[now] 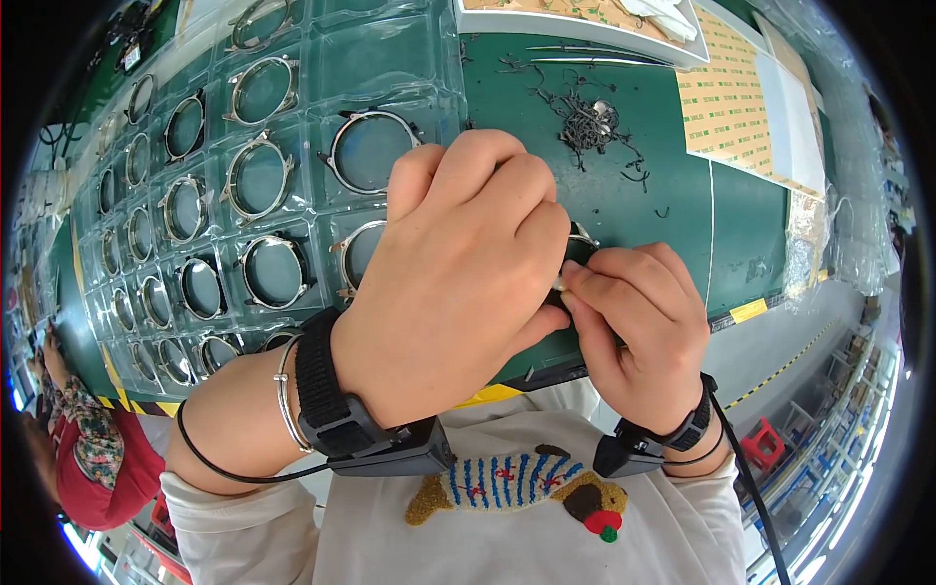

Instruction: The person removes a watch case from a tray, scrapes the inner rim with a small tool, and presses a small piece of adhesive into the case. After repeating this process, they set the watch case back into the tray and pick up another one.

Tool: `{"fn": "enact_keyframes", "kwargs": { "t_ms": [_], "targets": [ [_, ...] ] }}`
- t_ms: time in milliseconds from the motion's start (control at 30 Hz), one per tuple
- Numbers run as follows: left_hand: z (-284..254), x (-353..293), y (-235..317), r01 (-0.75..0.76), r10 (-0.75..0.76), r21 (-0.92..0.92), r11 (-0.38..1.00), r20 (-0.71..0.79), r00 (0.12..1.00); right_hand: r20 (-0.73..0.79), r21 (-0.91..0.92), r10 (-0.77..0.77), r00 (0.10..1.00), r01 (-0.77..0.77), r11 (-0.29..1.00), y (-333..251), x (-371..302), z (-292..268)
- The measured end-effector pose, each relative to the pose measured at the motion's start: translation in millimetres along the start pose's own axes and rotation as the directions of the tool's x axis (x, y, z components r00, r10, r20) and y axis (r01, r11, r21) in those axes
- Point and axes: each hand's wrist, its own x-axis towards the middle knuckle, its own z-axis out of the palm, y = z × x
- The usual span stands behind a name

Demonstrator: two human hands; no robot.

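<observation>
My left hand is in the middle, back up and fingers curled, and it hides most of what it holds. Past its fingers shows part of a dark watch case with a silvery edge. My right hand meets it from the right, thumb and forefinger pinched together at the case. A small pale bit shows at those fingertips, too little to name. Beside my left hand lies a clear plastic tray with several round metal watch cases in its compartments.
A pile of thin black curled strips lies on the green mat, below two slim metal tools. A white box and yellow printed sheets are at the back. Another person in red is at the left.
</observation>
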Motion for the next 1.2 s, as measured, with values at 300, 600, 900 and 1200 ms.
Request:
{"fn": "enact_keyframes", "kwargs": {
  "t_ms": [300,600,900,1200],
  "targets": [
    [-1,-1,1,0.018,-0.019,0.022,1.0,0.028,0.999,0.159,0.084,-0.025,0.987,0.012,0.996,6,3,-16],
    [2,0,0,0.005,-0.005,0.056,0.998,-0.001,1.0,0.026,-0.001,0.112,0.993,-0.112,0.994,-14,-1,2],
    [3,-3,0,-0.006,0.007,0.063,0.998,-0.01,1.0,0.071,0.019,0.062,0.996,-0.064,0.998,-6,1,-8],
    [5,-3,1,-0.019,0.021,0.086,0.996,-0.015,1.0,-0.008,-0.105,0.127,0.992,-0.127,0.986,-21,3,3]
  ]
}}
